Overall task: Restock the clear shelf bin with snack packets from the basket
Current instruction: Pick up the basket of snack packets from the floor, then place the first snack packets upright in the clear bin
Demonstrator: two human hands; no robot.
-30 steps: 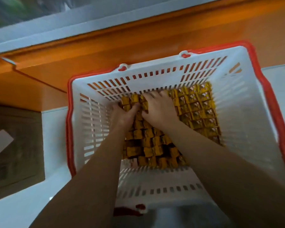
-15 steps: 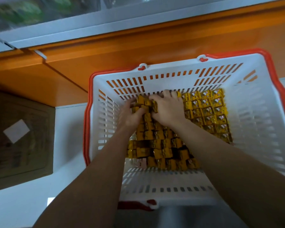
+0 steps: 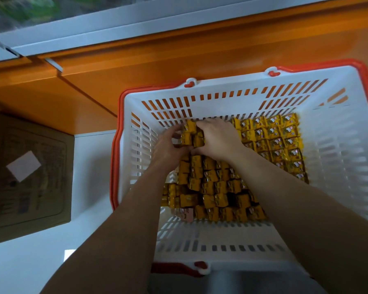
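Left hand (image 3: 168, 147) and right hand (image 3: 219, 139) grip packets (image 3: 189, 134) in basket (image 3: 338, 158) — cardboard box (image 3: 30, 170) nearby.

I noted the basket (image 3: 338, 145) open on top, free entry from above. Slotted walls closed all four sides. The yellow packets (image 3: 217, 187) covered nearly the whole floor, thin gap by the near wall. The left hand (image 3: 166, 147) and right hand (image 3: 219, 139) clutched packets in the far-left corner, blocking it. A cardboard box (image 3: 40, 198) sat left, apart from the basket; an orange panel (image 3: 179, 60) stood just behind.
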